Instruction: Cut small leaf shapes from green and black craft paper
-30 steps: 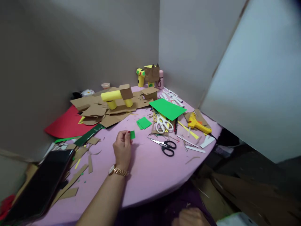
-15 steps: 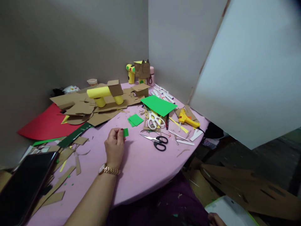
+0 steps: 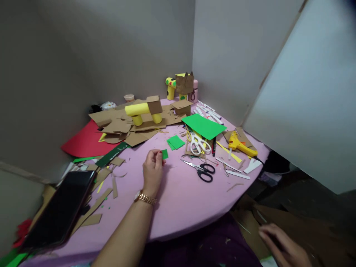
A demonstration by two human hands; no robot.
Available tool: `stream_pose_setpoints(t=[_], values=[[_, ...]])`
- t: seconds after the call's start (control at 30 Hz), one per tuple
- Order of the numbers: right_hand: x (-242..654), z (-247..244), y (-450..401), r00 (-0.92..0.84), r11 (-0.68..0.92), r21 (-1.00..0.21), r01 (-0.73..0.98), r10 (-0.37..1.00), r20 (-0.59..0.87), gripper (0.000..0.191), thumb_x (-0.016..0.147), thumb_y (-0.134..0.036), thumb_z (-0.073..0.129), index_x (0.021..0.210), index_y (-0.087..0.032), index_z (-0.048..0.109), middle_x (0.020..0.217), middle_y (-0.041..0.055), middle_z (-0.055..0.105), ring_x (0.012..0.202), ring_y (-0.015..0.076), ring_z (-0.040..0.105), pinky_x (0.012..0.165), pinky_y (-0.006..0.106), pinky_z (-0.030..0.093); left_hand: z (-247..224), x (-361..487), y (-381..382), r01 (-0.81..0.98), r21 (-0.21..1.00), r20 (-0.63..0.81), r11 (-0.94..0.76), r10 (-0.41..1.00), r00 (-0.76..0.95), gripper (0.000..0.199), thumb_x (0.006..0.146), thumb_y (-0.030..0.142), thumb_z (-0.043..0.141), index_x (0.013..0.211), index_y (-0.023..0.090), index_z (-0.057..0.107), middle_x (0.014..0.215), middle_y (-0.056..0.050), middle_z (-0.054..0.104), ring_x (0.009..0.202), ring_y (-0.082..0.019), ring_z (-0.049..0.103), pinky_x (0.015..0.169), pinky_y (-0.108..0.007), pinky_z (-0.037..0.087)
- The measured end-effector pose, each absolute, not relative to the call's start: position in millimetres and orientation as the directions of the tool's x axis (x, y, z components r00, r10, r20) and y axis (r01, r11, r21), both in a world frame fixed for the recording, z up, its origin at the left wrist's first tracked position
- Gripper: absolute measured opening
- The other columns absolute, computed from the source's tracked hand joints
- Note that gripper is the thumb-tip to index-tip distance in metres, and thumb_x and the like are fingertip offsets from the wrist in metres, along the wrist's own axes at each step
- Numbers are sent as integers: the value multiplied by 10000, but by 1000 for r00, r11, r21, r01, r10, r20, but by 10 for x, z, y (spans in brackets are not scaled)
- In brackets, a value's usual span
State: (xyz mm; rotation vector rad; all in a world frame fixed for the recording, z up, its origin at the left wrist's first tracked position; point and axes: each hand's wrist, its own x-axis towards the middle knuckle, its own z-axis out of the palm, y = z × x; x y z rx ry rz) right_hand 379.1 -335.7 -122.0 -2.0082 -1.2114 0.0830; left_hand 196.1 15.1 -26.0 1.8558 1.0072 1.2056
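Note:
My left hand [image 3: 154,168], with a gold watch [image 3: 145,197] on its wrist, pinches a small green paper piece [image 3: 165,154] above the pink tablecloth. Just beyond it lie several green paper squares [image 3: 175,142]. To its right are black-handled scissors [image 3: 205,171], blades partly apart and pointing toward my left hand. My right hand [image 3: 283,244] is beside the table at the lower right, slightly blurred, fingers loosely bent with a gap at the thumb; nothing shows in it. A yellow paper-tube animal [image 3: 137,109] with a cardboard box head stands on cardboard pieces [image 3: 141,137] farther back.
White scissors [image 3: 198,142], a large green sheet [image 3: 204,126], markers [image 3: 208,112] and a yellow glue gun [image 3: 241,144] lie at the right. A phone [image 3: 59,207] and cardboard scraps [image 3: 91,220] occupy the left. At the back stand a decorated yellow tube figure [image 3: 170,89] and a pink bottle [image 3: 195,89].
The view has turned left, so the tabletop appears farther right. My right hand has come up further into view at the lower right. My left hand still pinches the green paper piece.

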Motion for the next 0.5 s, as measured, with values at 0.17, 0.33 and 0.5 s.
stream_pose_setpoints(t=[0.17, 0.33, 0.5], values=[[3712, -371, -2443, 461, -23, -674, 739, 746, 480, 166, 844, -211, 524, 999, -232, 580, 855, 68, 641, 790, 220, 637, 700, 300, 523, -250, 1939, 84, 204, 866, 371, -456, 861, 347, 164, 882, 326, 431, 886, 200, 536, 621, 43, 552, 568, -131, 574, 571, -231, 447], [3069, -318, -2080, 330, 254, -678, 690, 723, 607, 211, 823, -64, 531, 954, -220, 585, 741, 55, 694, 674, 195, 660, 628, 276, 515, -263, 1936, 73, 191, 881, 344, -433, 863, 370, 147, 864, 322, 458, 900, 200, 534, 654, 33, 558, 597, -146, 575, 599, -252, 445], [2757, -470, -2064, 162, 414, -656, 630, 757, 633, 166, 819, -150, 505, 879, -252, 621, 532, -19, 638, 431, 145, 575, 433, 230, 460, -264, 1976, 59, 151, 903, 311, -402, 855, 415, 124, 858, 286, 465, 931, 200, 517, 666, 27, 566, 626, -153, 567, 621, -258, 436]])
